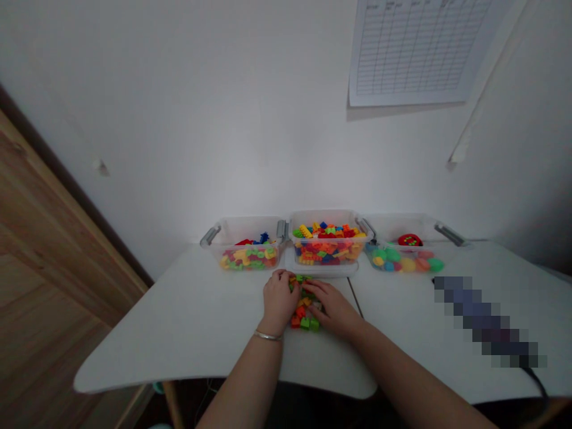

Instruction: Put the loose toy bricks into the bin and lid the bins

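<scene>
The left hand (277, 301) and the right hand (333, 307) are close together, curved down over a small heap of chunky red, green, orange and yellow plastic building bricks (304, 316). Their fingers lie against its top and sides, but this view cannot show whether they grip it or only rest there. The heap sits on the table between the palms. These glossy bricks should be light, stiff and slightly slick, best pinched by their opposite flat sides. A thin silver bracelet (268, 335) circles the left wrist.

Beyond the hands, on a smooth white rounded tabletop (192, 322), stand three clear plastic bins with grey handles. The left bin (248, 229) holds green rings and mixed pieces, the middle bin (328, 217) holds multicoloured bricks, and the right bin (402, 226) holds round pastel balls and a red piece. A warm wooden panel (53, 226) runs along the left, and a printed grid chart (415, 50) hangs on the white wall.
</scene>
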Demonstrator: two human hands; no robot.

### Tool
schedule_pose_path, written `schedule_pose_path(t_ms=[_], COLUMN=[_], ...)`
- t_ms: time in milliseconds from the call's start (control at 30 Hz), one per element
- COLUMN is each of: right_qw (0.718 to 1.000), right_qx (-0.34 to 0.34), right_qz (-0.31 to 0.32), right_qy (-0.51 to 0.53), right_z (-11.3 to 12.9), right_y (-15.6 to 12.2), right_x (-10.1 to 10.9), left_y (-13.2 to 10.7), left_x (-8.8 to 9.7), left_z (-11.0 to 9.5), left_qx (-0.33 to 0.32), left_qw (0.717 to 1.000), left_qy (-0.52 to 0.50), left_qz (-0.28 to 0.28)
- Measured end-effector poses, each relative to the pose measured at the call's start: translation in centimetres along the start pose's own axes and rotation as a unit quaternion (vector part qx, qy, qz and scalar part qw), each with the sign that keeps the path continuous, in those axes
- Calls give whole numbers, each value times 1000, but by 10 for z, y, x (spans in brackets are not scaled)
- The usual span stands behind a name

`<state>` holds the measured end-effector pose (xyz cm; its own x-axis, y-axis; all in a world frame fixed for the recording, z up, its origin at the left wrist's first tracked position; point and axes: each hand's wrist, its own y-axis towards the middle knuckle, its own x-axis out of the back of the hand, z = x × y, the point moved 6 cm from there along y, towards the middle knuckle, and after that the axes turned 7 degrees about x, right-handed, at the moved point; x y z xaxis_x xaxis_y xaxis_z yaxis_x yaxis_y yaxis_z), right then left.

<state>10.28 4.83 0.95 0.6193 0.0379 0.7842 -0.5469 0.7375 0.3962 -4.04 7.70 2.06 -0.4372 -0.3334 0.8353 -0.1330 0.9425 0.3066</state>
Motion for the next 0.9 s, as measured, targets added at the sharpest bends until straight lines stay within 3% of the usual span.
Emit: schedule_pose_path(t_ms=[633,900], right_qw=[982,978], right_qx=[-105,-82], right_qz=[-154,-189], right_qy=[-15,16], right_z=[-37,-47], right_y=[-8,-9], right_x=[21,17], left_y=[0,0], left_x=[1,0], left_z=[-2,-1], left_qx=[-2,-3], left_qw=[1000,1000], left_qy=[4,7], left_qz=[3,2])
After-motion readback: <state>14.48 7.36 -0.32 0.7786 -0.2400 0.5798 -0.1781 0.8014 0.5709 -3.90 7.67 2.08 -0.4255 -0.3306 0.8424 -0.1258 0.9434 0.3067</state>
